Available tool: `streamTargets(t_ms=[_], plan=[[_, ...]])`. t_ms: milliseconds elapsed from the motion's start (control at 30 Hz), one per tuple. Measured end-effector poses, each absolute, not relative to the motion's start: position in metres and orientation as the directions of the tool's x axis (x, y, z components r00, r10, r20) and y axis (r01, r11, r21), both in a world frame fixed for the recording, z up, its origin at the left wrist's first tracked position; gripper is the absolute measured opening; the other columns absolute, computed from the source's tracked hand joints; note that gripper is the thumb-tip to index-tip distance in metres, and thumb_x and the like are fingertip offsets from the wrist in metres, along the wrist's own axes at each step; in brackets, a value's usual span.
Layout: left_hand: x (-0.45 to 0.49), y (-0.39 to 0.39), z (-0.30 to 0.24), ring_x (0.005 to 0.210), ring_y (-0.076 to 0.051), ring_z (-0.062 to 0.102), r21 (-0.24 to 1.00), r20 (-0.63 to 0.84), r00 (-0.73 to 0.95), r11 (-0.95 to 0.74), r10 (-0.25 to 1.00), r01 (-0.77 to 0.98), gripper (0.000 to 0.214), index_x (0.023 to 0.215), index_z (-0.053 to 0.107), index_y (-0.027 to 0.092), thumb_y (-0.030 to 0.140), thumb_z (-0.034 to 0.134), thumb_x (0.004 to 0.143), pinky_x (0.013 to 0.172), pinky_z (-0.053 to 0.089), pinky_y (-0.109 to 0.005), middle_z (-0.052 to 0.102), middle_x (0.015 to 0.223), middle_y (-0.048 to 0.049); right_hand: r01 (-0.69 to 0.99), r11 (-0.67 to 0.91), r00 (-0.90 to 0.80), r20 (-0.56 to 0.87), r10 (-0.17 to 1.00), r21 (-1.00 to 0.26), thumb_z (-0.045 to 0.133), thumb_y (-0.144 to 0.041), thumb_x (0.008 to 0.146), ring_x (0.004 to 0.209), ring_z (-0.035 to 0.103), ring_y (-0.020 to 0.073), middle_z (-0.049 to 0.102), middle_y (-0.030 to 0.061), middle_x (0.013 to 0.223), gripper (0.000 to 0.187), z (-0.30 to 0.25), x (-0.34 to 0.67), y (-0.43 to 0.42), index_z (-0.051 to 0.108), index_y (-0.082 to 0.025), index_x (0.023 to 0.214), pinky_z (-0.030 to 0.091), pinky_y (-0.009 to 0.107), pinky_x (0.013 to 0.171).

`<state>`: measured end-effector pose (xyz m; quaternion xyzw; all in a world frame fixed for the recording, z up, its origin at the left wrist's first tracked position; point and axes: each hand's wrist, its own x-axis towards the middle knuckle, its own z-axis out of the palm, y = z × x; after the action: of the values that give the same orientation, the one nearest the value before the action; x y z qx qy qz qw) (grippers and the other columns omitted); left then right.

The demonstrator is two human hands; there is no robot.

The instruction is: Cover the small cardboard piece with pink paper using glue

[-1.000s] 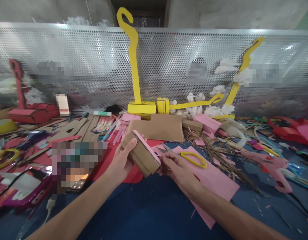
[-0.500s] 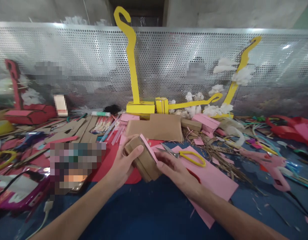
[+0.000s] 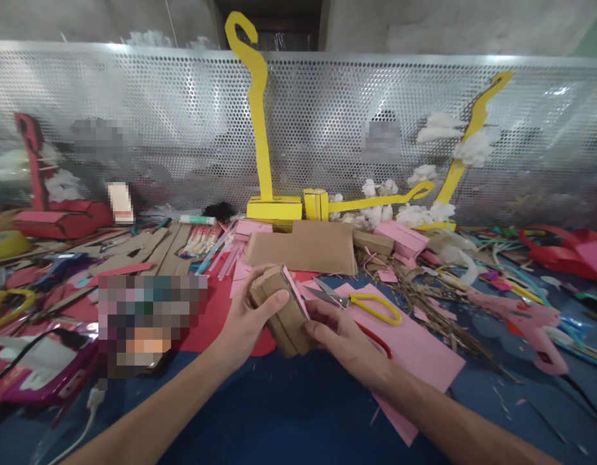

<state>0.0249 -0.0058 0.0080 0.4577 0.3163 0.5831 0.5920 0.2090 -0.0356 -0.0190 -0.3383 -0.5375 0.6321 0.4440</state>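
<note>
Cardboard box (image 3: 289, 330) tilts between the hands (image 3: 245, 323), touching both.

No text, label, brand, number or sign can be read: the red-and-white pattern on the long clear plastic packet (image 3: 201, 239) is too small to make out as lettering, the white cylindrical tube with a green section (image 3: 198, 220) shows no legible wording, and the pale upright rectangular object with a reddish lower band (image 3: 120, 201) is blurred into blocks
</note>
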Motion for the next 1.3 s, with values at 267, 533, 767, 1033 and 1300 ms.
streamTargets(t_ms=[267, 533, 767, 1033, 1300], plan=[[0.024, -0.007, 0.006, 0.091, -0.017, 0.063, 0.916, 0.169, 0.121, -0.111, 0.978, -0.386, 0.046, 0.114, 0.064, 0.026, 0.031, 0.086, 0.074, 0.079, 0.054, -0.025, 0.068, 0.105, -0.0017, -0.255, -0.119, -0.350, -0.023, 0.936, -0.960, 0.073, -0.041, 0.089, 0.089, 0.066, 0.0169, 0.069, 0.0038, 0.105, 0.030, -0.027, 0.210, -0.037, 0.070, -0.024, 0.113, 0.058, 0.033, 0.079], [0.024, -0.002, -0.003, 0.092, -0.015, 0.061, 0.927, 0.196, 0.158, -0.130, 0.968, -0.352, 0.047, 0.117, 0.061, 0.026, 0.031, 0.085, 0.077, 0.079, 0.053, -0.024, 0.066, 0.104, -0.0014, -0.203, -0.106, -0.373, -0.023, 0.928, -0.974, 0.072, -0.044, 0.089, 0.086, 0.068, 0.0157, 0.070, 0.0044, 0.107, 0.036, -0.026, 0.211, -0.037, 0.069, -0.023, 0.119, 0.059, 0.031, 0.079], [0.025, -0.003, 0.001, 0.092, -0.016, 0.060, 0.914, 0.144, 0.148, -0.074, 0.978, -0.398, 0.048, 0.116, 0.061, 0.025, 0.032, 0.086, 0.075, 0.079, 0.053, -0.024, 0.066, 0.107, -0.0017, -0.200, -0.122, -0.431, -0.024, 0.902, -0.972, 0.070, -0.037, 0.090, 0.095, 0.068, 0.0185, 0.069, 0.0051, 0.118, 0.037, -0.025, 0.214, -0.035, 0.067, -0.025, 0.125, 0.059, 0.033, 0.082], [0.023, -0.004, 0.004, 0.090, -0.016, 0.061, 0.921, 0.215, 0.162, -0.145, 0.963, -0.361, 0.044, 0.115, 0.064, 0.024, 0.032, 0.084, 0.077, 0.079, 0.052, -0.025, 0.067, 0.103, -0.0019, -0.204, -0.118, -0.386, -0.030, 0.922, -0.972, 0.072, -0.046, 0.089, 0.090, 0.069, 0.0190, 0.072, 0.0072, 0.109, 0.039, -0.027, 0.212, -0.035, 0.069, -0.021, 0.119, 0.058, 0.035, 0.081], [0.025, -0.004, 0.004, 0.089, -0.015, 0.061, 0.906, 0.134, 0.124, -0.071, 0.983, -0.417, 0.048, 0.115, 0.064, 0.025, 0.032, 0.087, 0.073, 0.077, 0.053, -0.024, 0.067, 0.104, -0.0013, -0.213, -0.125, -0.433, -0.021, 0.901, -0.969, 0.070, -0.037, 0.090, 0.098, 0.069, 0.0198, 0.069, 0.0063, 0.120, 0.039, -0.026, 0.214, -0.034, 0.066, -0.025, 0.127, 0.059, 0.036, 0.084]])
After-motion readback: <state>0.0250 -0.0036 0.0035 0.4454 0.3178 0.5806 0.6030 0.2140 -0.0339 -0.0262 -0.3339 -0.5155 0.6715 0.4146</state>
